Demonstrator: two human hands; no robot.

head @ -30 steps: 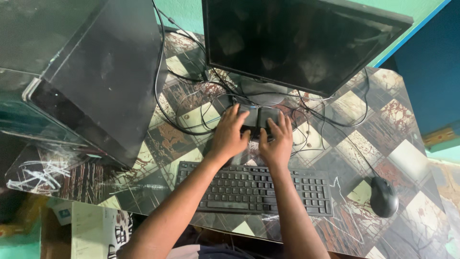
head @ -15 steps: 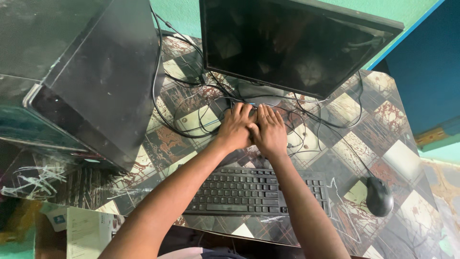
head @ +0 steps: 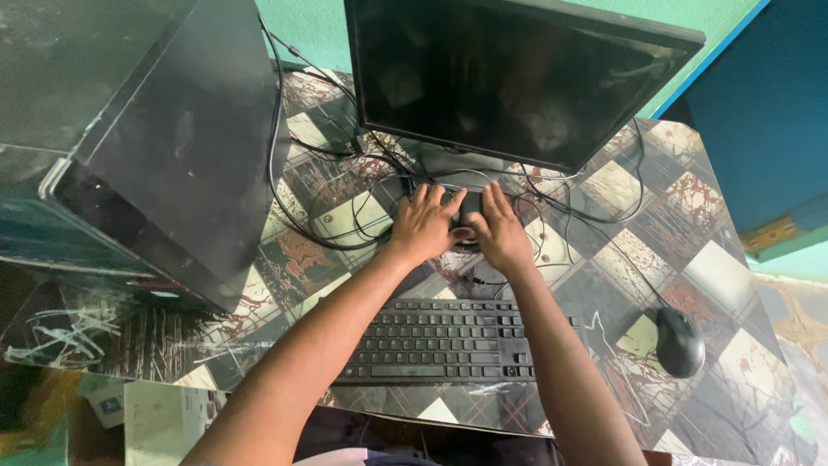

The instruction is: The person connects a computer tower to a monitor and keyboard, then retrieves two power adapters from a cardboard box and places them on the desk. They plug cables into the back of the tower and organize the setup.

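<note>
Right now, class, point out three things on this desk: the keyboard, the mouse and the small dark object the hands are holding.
keyboard [head: 440, 338], head view, on its middle rows of keys.
mouse [head: 679, 342], head view, on its rounded back.
small dark object [head: 468, 209], head view, on the part showing between the two hands.

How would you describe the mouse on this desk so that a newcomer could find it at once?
Start at the big dark monitor at the back of the patterned table, then drop to the black keyboard in front of it. Just right of the keyboard lies the mouse: small, black and rounded, alone on the tiles, with a thin cable trailing up towards the monitor.
</note>
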